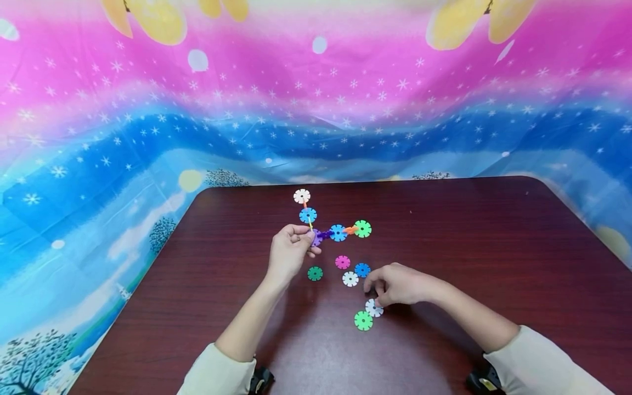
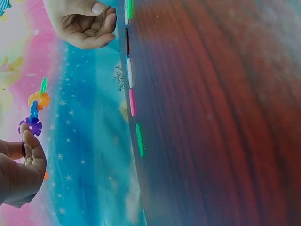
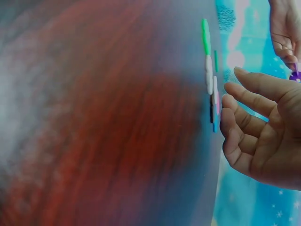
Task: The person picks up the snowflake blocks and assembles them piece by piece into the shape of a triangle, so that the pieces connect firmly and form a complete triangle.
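Note:
My left hand (image 1: 288, 249) pinches a chain of interlocked notched plastic discs by its purple disc (image 1: 316, 237), held up off the table. One arm of the chain runs away through a blue disc (image 1: 308, 215) to a white disc (image 1: 302, 196). The other goes right through a second blue disc (image 1: 338, 232) and an orange disc (image 1: 350, 230) to a light green disc (image 1: 362, 229). My right hand (image 1: 405, 283) hovers low over loose discs, fingers loosely bent and holding nothing in the right wrist view. Below its thumb in the head view lies a white disc (image 1: 373, 308).
Loose on the dark wooden table (image 1: 474, 230) lie a light green disc (image 1: 363, 321), another white disc (image 1: 350, 279), a blue disc (image 1: 362, 270), a pink disc (image 1: 343, 262) and a dark green disc (image 1: 315, 273). A printed cloth (image 1: 316, 109) hangs behind the table.

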A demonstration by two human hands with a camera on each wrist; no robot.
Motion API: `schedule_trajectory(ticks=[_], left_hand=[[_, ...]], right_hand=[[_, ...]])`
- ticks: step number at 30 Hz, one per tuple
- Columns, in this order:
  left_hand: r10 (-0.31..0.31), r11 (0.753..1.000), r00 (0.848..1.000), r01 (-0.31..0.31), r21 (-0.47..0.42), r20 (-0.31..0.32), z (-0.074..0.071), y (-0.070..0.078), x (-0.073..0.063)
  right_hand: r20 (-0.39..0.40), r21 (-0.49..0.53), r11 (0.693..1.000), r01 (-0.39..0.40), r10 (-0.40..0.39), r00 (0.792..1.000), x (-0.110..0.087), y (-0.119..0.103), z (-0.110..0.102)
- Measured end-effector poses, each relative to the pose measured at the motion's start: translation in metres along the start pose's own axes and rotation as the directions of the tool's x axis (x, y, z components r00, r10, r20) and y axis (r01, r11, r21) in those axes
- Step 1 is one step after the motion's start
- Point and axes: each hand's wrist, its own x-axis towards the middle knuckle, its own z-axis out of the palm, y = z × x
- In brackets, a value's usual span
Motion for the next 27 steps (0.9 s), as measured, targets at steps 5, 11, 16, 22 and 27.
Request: schedule_trajectory(ticks=[5,11,16,22,27], left_hand=[[-0.007,1.0,1.0,0.007,-0.002,-0.007,0.0,-0.001,0.001],[-0.012,1.0,1.0,0.012,0.002,-0.004,0.0,0.0,0.001],[-0.012,1.0,1.0,0.012,0.007,0.002,0.0,0.001,0.002],[-0.024,0.999,1.0,0.024,0.021,0.007,0.0,0.002,0.004],[-0.023,1.0,1.0,0.023,0.021,0.006,0.0,0.001,0.004]], right_hand=[[0.007,-0.062,0.998,0.0,0.0,1.0,0.003,0.0,0.006],[-0.004,-0.115,0.993,0.003,-0.003,1.0,0.004,-0.002,0.009],[0.002,-0.172,0.985,-0.001,0.002,1.0,0.004,-0.004,0.012],[-0.002,-0.25,0.968,-0.022,0.022,1.0,0.005,-0.005,0.015],[-0.006,-0.258,0.966,-0.014,0.013,1.0,0.005,-0.004,0.015]])
